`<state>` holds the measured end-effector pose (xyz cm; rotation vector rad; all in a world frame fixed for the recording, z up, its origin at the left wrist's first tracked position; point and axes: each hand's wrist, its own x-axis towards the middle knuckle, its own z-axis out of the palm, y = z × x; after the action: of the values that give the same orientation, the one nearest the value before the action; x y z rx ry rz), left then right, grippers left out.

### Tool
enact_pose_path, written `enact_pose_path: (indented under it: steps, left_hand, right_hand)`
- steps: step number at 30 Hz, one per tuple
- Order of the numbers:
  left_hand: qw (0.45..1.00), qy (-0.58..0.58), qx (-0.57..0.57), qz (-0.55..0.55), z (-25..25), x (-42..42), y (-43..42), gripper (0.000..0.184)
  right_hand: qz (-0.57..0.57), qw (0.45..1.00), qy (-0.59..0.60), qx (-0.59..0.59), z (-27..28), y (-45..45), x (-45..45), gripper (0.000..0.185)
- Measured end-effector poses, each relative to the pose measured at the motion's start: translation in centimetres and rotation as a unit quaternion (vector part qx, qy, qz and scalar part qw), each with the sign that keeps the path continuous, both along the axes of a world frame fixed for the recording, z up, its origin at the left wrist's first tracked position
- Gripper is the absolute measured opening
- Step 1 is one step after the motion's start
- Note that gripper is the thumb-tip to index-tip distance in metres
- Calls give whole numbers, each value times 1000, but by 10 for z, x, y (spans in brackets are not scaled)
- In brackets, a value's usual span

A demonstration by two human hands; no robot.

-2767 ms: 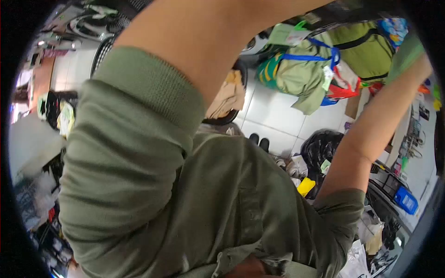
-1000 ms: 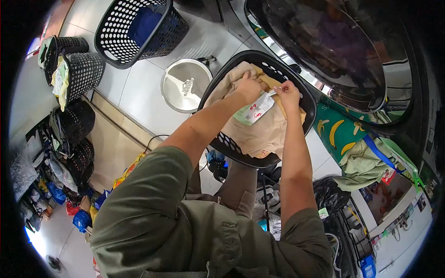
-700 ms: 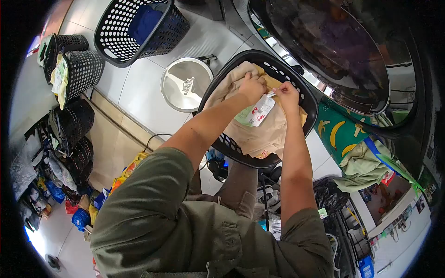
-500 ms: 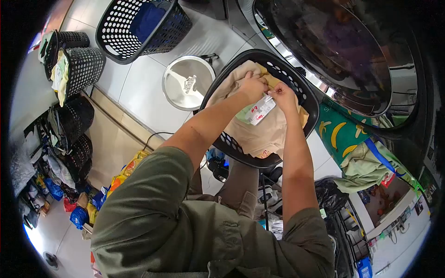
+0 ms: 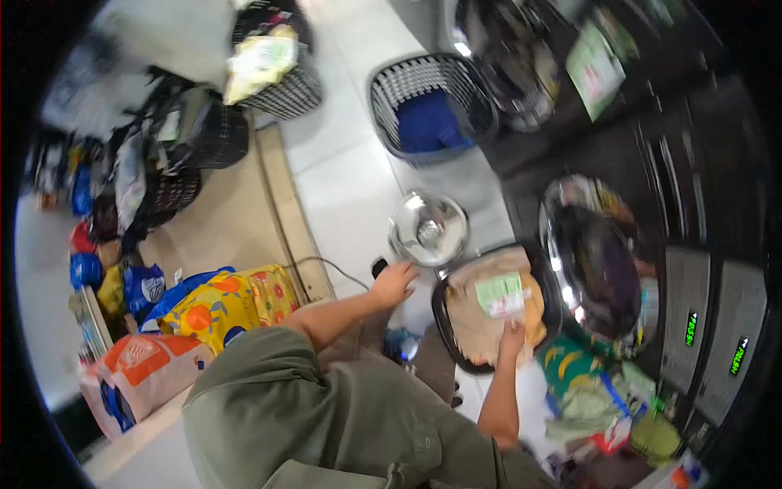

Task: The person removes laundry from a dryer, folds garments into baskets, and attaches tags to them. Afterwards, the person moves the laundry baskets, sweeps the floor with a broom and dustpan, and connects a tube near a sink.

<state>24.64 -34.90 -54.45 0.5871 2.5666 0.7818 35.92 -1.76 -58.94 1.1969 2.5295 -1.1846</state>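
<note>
My left hand (image 5: 395, 284) is in the air left of a black basket (image 5: 554, 314). Blurred by motion, it looks loosely curled, with fingers slightly apart and nothing in them. Beige cloth (image 5: 470, 319) fills the basket, with yellower cloth along its right side. A green and white paper label (image 5: 499, 294) with red writing lies on top. At the label's lower end, my right hand (image 5: 511, 332) has its fingers together and seems to pinch that edge; the fingertips are blurred.
A round metal lid-like object (image 5: 428, 228) is beside the basket. Behind stands another basket (image 5: 379, 106) with blue cloth. Dark machines with round doors (image 5: 590, 269) line the right. Yellow patterned bags (image 5: 216, 306) and an orange-white bag (image 5: 151, 367) sit left.
The view has swung left, bringing machine displays and bags into sight. My left hand has let go at the label and moved away leftward; my right hand stays beside the label.
</note>
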Motion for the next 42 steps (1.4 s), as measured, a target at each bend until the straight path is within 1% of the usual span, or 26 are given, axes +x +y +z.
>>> enact_pose_path:
  steps: [2, 3, 4, 6, 7, 9, 10, 11, 14, 15, 16, 18, 19, 20, 22, 24, 26, 28, 30, 31, 33, 34, 36, 38, 40, 42]
  left_hand:
    - [997, -38, -5, 71, 8, 10, -73, 38]
    - [991, -45, -61, 112, 16, 17, -105, 37]
    - [984, -62, -82, 144, 24, 22, -137, 37]
    - [974, -68, -101, 190, 31, 27, -193, 37]
    - [963, -61, -139, 224, 29, 29, -218, 37]
    - [946, -51, -177, 267, 36, 23, -251, 38]
    - [926, -89, -212, 300, 42, 13, -265, 38]
    - [902, -132, -243, 332, 46, 4, -276, 38]
    - [891, -137, -194, 387, 35, -22, -299, 41]
    - [887, -149, -164, 405, 39, -36, -301, 42]
    - [900, -131, -136, 392, 31, -49, -306, 42]
    - [910, -113, -104, 386, 23, -63, -314, 42]
    - [908, -120, -80, 392, 24, -77, -319, 41]
    - [908, -125, -55, 396, 23, -94, -326, 40]
    - [909, -130, -55, 392, 15, -114, -355, 40]
    - [893, -108, -43, 434, 3, -124, -389, 40]
    - [882, -180, -101, 424, -1, -132, -429, 46]
    - [836, -292, -133, 446, -13, -131, -470, 43]
    - [797, -326, -202, 466, -20, -135, -496, 42]
    - [798, -320, -202, 468, -31, -146, -516, 42]
    - [746, -340, -168, 547, -60, -156, -530, 42]
    - [745, -344, -165, 548, -42, -180, -529, 42]
    - [738, -273, -42, 616, 15, -246, -515, 41]
    - [755, -256, 0, 604, -5, -291, -519, 42]
    - [767, -257, 33, 588, -22, -312, -519, 42]
    - [772, -344, 26, 535, -52, -376, -535, 44]
  right_hand:
    - [33, 999, -2, -30, 17, -31, -20, 32]
    - [31, 998, -14, -59, 28, -43, -27, 32]
    - [49, 997, -7, -57, 22, -49, -31, 32]
    - [4, 989, -19, -150, -33, -54, -51, 22]
    - [6, 988, -39, -146, -47, -60, -66, 19]
    - [-3, 981, -61, -186, -5, -97, -110, 20]
    - [-23, 971, -87, -223, 17, -116, -131, 21]
    - [23, 964, -68, -255, 9, -119, -143, 22]
    - [100, 958, -64, -261, -4, -134, -162, 22]
    - [70, 959, -120, -247, 15, -152, -171, 20]
    - [80, 958, -127, -244, 19, -161, -176, 20]
    - [38, 933, -199, -298, 28, -176, -191, 18]
    - [72, 883, -248, -393, 7, -166, -202, 19]
    - [46, 895, -316, -310, 5, -180, -220, 21]
    - [83, 889, -356, -276, 2, -202, -263, 23]
    - [107, 896, -350, -250, 7, -231, -322, 25]
    - [138, 920, -300, -210, 14, -263, -391, 26]
    - [163, 930, -236, -229, 38, -298, -464, 25]
    - [170, 932, -209, -241, 76, -346, -539, 22]
    - [203, 926, -188, -255, 82, -364, -578, 21]
    - [253, 920, -173, -244, 102, -391, -638, 19]
    - [276, 919, -167, -226, 109, -409, -670, 19]
    - [305, 914, -179, -200, 105, -431, -726, 20]
    - [321, 910, -184, -188, 107, -458, -779, 17]
    - [389, 879, -118, -250, 59, -454, -834, 14]
    - [322, 911, -97, -239, 75, -478, -864, 15]
